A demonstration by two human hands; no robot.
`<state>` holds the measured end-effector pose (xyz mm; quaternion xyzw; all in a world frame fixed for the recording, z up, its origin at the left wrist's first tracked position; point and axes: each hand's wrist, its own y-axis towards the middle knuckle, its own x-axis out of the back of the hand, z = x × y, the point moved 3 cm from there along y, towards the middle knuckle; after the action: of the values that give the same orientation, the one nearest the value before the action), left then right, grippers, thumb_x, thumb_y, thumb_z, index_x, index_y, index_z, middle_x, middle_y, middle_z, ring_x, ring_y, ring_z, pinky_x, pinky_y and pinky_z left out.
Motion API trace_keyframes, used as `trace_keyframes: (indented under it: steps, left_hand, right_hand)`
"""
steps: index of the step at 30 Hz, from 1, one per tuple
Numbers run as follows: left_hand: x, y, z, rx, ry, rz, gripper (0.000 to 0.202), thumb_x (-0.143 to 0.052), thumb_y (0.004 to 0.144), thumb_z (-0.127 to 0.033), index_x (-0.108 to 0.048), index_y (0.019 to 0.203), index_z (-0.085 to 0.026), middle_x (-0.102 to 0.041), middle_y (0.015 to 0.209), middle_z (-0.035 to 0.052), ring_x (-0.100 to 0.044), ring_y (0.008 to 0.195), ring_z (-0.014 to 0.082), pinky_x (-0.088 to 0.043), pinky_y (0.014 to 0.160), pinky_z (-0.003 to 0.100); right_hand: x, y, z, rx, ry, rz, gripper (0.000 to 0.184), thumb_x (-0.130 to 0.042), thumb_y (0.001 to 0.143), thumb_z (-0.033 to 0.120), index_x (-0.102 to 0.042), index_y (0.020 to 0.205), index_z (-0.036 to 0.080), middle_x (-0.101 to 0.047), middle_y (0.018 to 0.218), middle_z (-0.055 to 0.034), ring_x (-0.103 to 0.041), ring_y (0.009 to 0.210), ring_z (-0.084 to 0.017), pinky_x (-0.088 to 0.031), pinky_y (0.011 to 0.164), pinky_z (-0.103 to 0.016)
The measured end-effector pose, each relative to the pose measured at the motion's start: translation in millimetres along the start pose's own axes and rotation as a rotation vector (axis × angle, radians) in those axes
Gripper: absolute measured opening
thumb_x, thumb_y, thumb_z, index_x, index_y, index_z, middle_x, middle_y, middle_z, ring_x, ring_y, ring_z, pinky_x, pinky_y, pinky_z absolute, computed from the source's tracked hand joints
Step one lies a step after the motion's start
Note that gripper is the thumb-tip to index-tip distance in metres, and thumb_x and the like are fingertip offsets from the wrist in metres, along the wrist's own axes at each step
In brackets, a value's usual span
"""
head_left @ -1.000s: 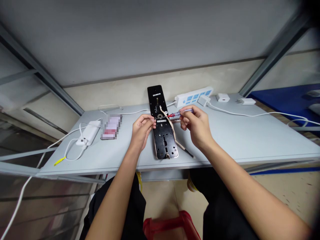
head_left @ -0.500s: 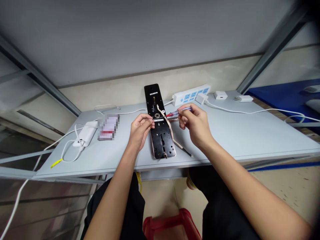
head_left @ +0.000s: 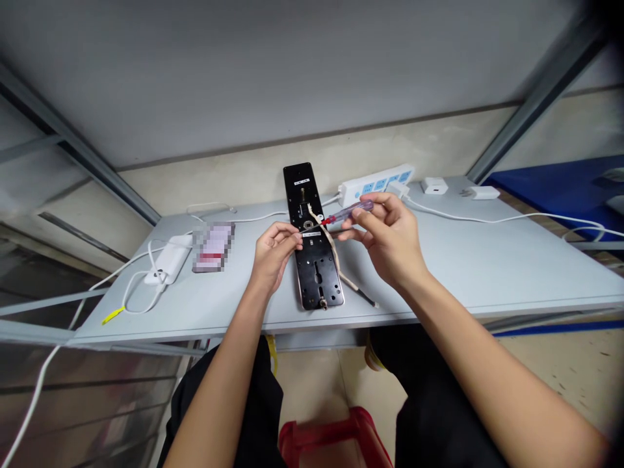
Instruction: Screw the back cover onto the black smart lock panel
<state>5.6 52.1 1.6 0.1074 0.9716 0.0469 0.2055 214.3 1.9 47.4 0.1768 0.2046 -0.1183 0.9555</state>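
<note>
The right hand (head_left: pixel 390 240) has its grip clamped on the screwdriver (head_left: pixel 348 213), tip at the lock plate (head_left: pixel 316 273) (a screw, probably). The left hand (head_left: pixel 273 250) pinches its 9 o'clock edge. The next move needs steady alignment.

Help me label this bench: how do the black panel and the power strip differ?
The black panel runs away from the person; the power strip, white and blue, lies crosswise at the back. The left hand touches the panel, none the strip. Both lie on the table.
</note>
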Motion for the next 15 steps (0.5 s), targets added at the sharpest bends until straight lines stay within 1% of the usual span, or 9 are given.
trace_keyframes:
  steps: [3,6,11,15]
  left_hand:
    - [1.3,0.2,1.3,-0.003,0.005,-0.004,0.034,-0.101,0.072,-0.029,-0.074,0.089,-0.018,-0.072,0.084,-0.0002,-0.067,0.075,0.0092,-0.057,0.076,0.022]
    - [2.2,0.4,2.1,-0.002,0.010,-0.003,0.032,-0.100,0.073,-0.028,-0.074,0.091,-0.018,-0.071,0.085,0.0001,-0.067,0.076,0.0098,-0.057,0.077,0.022]
    - [1.4,0.1,-0.1,-0.009,0.022,0.025,0.029,-0.097,0.076,-0.026,-0.075,0.092,-0.019,-0.068,0.080,-0.0008,-0.066,0.073,0.0101,-0.052,0.067,0.020]
    - [0.1,-2.8,-3.6,0.016,0.030,0.059,0.034,-0.098,0.075,-0.027,-0.075,0.100,-0.019,-0.070,0.083,-0.0001,-0.068,0.073,0.0110,-0.051,0.064,0.020]
  right_hand:
    - [-1.6,0.0,1.8,-0.014,0.017,0.019,0.036,-0.099,0.073,0.031,-0.068,0.090,0.023,-0.070,0.085,0.0034,-0.077,0.075,-0.014,-0.074,0.073,-0.032]
    - [-2.5,-1.0,3.4,-0.014,0.010,0.043,0.034,-0.099,0.075,0.032,-0.070,0.089,0.021,-0.071,0.086,0.0019,-0.077,0.076,-0.014,-0.075,0.079,-0.031]
    - [-2.1,-2.5,4.1,-0.009,-0.009,0.041,0.031,-0.098,0.075,0.032,-0.072,0.089,0.022,-0.071,0.090,0.0013,-0.075,0.076,-0.014,-0.074,0.074,-0.031]
    - [-2.2,-2.5,5.0,-0.025,0.000,0.035,0.029,-0.097,0.074,0.031,-0.073,0.088,0.022,-0.070,0.088,0.0014,-0.074,0.075,-0.013,-0.073,0.071,-0.030]
